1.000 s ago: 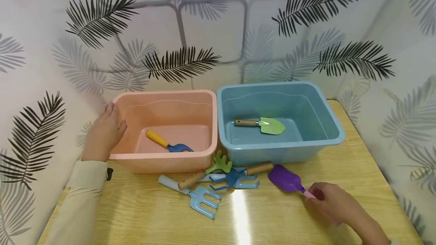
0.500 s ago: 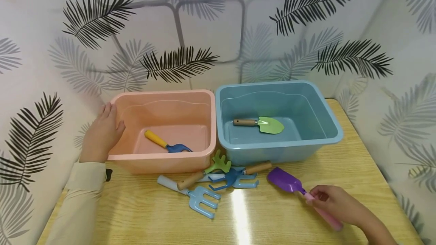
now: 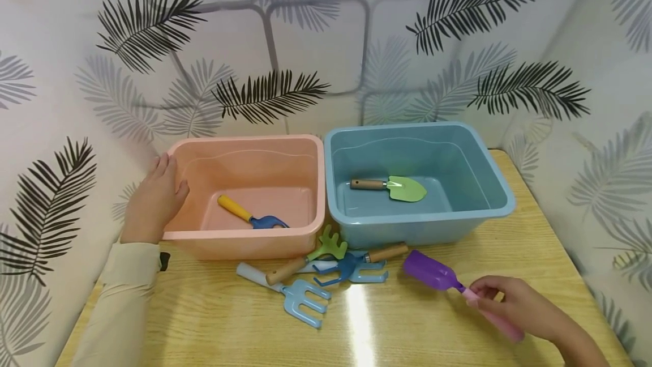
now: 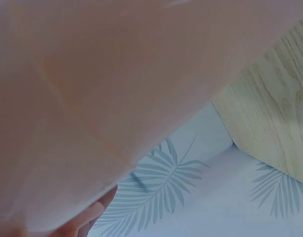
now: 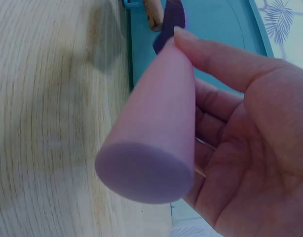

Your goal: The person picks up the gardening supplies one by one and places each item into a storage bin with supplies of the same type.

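In the head view my right hand pinches the pink handle of a purple hand trowel between thumb and fingers. The trowel's blade points toward the blue tub; the handle's broad butt end faces the right wrist view. My left hand holds the left rim of the pink tub, thumb on the inside and fingers along the outside. Inside the pink tub lies a blue tool with a yellow handle, its lower end hidden by the front wall. A green trowel with a wooden handle lies in the blue tub.
Before the tubs lie a light blue hand fork, a green rake with a wooden handle, and a blue claw rake overlapping another light blue fork. Leaf-patterned cloth hangs behind the wooden table.
My right hand and the trowel have shifted slightly right, and more of the trowel's pink handle shows. The left hand stays on the pink tub's rim.
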Demonstrator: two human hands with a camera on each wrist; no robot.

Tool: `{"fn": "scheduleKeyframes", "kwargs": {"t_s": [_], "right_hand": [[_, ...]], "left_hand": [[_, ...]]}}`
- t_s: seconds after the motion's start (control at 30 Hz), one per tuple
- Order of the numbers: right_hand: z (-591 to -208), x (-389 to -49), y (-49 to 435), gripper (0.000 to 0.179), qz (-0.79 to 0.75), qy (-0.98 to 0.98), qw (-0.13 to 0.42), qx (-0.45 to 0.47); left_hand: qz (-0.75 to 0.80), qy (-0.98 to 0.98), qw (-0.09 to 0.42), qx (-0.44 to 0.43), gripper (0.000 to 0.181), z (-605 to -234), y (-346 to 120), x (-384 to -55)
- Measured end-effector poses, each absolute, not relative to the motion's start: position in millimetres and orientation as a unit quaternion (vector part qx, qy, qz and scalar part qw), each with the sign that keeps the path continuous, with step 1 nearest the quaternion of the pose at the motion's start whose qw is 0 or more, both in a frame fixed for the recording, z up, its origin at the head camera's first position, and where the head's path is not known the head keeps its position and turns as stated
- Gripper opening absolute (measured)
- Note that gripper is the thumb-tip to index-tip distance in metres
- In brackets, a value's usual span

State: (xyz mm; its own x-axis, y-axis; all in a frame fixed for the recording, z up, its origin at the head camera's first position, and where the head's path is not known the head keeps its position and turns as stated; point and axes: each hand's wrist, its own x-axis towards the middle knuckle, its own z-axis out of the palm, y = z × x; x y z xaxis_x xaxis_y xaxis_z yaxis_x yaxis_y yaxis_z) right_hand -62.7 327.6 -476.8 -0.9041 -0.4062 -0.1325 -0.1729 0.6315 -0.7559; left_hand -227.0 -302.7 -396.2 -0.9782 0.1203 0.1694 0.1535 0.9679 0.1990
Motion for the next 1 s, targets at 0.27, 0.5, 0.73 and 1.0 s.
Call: {"fn": "scheduleKeyframes", "kwargs": {"t_s": [0.27,0.5,0.73,1.0], "right_hand": [[-475,-61,321,0.013,-0.436,0.853,0.192,-0.212],[-459,-65,311,0.01,-0.438,0.855,0.164,-0.222],[-446,-70,303,0.015,-0.452,0.84,0.142,-0.265],[-428,-75,293,0.025,-0.463,0.832,0.076,-0.296]], "left_hand": [[-0.106,-0.989,0.077,-0.069,0.06,-397,-301,-226],[-0.102,-0.989,0.081,-0.069,0.06,-395,-302,-226],[-0.1,-0.989,0.081,-0.067,0.06,-394,-301,-225],[-0.105,-0.99,0.074,-0.062,0.061,-393,-299,-224]]}}
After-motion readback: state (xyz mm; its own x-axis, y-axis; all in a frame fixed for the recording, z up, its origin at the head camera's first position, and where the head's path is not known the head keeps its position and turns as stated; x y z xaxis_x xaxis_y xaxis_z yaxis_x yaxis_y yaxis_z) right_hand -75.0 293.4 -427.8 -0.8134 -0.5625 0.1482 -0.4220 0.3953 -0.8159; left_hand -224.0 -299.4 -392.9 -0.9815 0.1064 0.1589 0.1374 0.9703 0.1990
